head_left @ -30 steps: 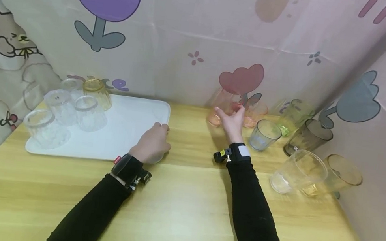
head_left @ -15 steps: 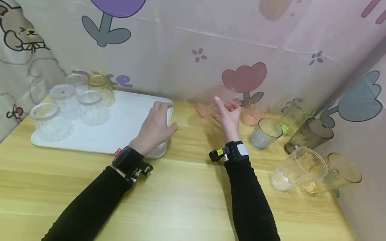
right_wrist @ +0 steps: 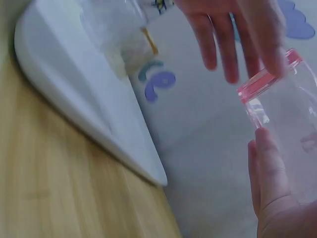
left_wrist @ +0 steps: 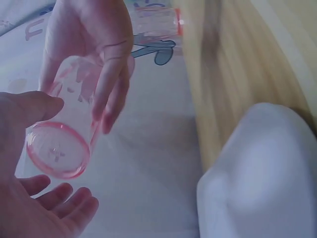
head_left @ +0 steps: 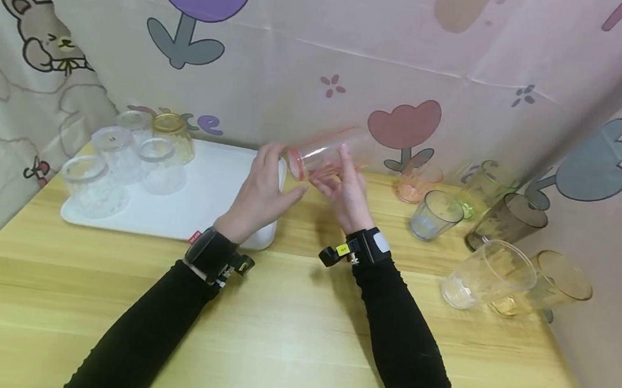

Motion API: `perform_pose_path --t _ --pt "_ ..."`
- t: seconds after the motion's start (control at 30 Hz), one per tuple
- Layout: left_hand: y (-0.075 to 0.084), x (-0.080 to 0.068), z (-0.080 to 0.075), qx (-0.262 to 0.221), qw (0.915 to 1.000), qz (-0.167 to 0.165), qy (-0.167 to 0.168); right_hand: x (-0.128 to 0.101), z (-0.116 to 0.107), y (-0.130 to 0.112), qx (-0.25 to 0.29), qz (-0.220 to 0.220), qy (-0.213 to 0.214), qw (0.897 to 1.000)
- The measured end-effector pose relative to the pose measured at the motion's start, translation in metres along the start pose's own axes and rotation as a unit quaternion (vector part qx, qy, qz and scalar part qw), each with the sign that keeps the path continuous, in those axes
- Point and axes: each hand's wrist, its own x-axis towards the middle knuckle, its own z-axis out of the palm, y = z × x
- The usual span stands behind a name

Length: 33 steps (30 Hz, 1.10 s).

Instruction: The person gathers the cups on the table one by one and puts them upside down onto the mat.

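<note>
**A:** ok so we've got movement. A second ago our right hand (head_left: pixel 346 191) was way back at the curtain among the loose cups, fingers round the pink cup (head_left: pixel 323 156). Now that cup is up off the table, tipped on its side, held just past the right-hand edge of the white tray (head_left: pixel 212 205).

**B:** yep, and our left hand (head_left: pixel 262 191) has come up off the tray's corner too. Its fingers are spread and straight, and the thumb looks like it's just touching the cup near its thick base. Not gripping it yet tho. Right hand's fingers and thumb are curled round the cup wall.

**A:** so we're basically mid hand-over or mid-flip, we'd guess.

**B:** beyond the hands, on the tray's far left corner, the upturned cups (head_left: pixel 131 157) haven't moved. Right of the tray, the other cups (head_left: pixel 490 240) also sit where they were.
</note>
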Motion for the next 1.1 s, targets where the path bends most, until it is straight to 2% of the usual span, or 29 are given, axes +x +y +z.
perform_pose_path --t 0.3,0.53,0.8,1.1 --pt "0.009 0.002 -0.002 -0.007 0.9999 0.006 0.012 -0.01 0.02 0.008 0.034 0.048 -0.021 0.998" --pt "0.009 0.002 -0.007 -0.007 0.9998 0.01 0.018 -0.009 0.025 0.014 0.029 0.068 -0.054 0.996" --pt "0.006 0.003 -0.014 -0.02 0.9986 0.036 0.034 -0.008 0.022 0.017 0.008 0.077 -0.075 0.994" --pt "0.01 0.005 -0.042 -0.058 0.9956 -0.011 0.074 -0.007 0.019 0.018 -0.018 0.106 -0.091 0.99"
